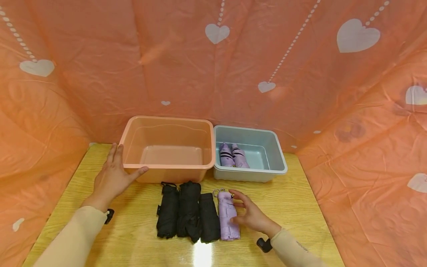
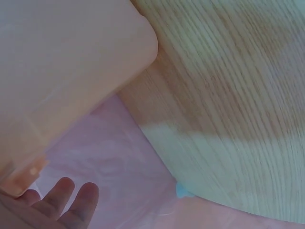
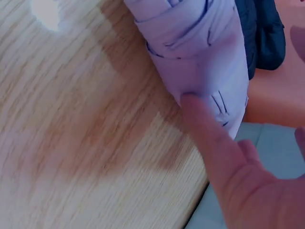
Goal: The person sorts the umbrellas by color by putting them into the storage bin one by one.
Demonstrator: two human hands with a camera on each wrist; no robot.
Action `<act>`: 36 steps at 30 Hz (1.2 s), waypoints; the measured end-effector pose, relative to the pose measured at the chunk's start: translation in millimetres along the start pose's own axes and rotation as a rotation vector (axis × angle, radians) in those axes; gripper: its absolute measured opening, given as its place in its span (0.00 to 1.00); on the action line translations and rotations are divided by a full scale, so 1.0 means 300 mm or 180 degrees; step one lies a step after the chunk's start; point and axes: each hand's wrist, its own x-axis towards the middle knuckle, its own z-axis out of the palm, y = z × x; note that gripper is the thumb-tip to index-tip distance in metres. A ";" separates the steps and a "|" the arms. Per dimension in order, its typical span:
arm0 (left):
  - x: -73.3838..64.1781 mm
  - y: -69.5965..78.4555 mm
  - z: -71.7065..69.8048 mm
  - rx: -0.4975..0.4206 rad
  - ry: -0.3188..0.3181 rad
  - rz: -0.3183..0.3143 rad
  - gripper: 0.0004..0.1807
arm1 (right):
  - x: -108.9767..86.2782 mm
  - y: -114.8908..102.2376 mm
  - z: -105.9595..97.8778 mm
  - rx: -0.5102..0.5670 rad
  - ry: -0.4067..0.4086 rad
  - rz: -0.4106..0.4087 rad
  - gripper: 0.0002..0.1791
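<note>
A folded purple umbrella [image 1: 227, 217] lies on the table at the right end of a row. My right hand [image 1: 251, 217] is at its right side, fingers loosely bent near the top end. Its thumb [image 3: 196, 112] overlaps the purple cloth in the right wrist view. To the left lie three folded black umbrellas, the nearest one [image 1: 209, 218] right beside the purple one. My left hand [image 1: 111, 178] is spread at the left front corner of the orange bin [image 1: 168, 167], thumb along the front rim and fingers by the left side.
A grey-blue bin [image 1: 250, 175] stands to the right of the orange one, with two purple umbrellas [image 1: 240, 157] inside. Orange cloth [image 1: 180, 63] with white hearts hangs behind and at both sides. The wooden table [image 1: 287, 207] extends in front of the bins.
</note>
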 end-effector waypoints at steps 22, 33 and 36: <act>-0.006 -0.004 0.004 -0.0269 0.0087 -0.0048 0.68 | 0.044 -0.024 0.102 -0.1905 0.0396 0.0327 0.53; -0.013 -0.006 0.009 -0.0270 0.0134 -0.0025 0.67 | 0.057 -0.064 0.129 -0.2485 0.0241 0.0521 0.54; -0.011 -0.005 0.011 -0.0249 0.0144 -0.0010 0.67 | 0.061 -0.076 0.129 -0.2525 0.0204 0.0469 0.54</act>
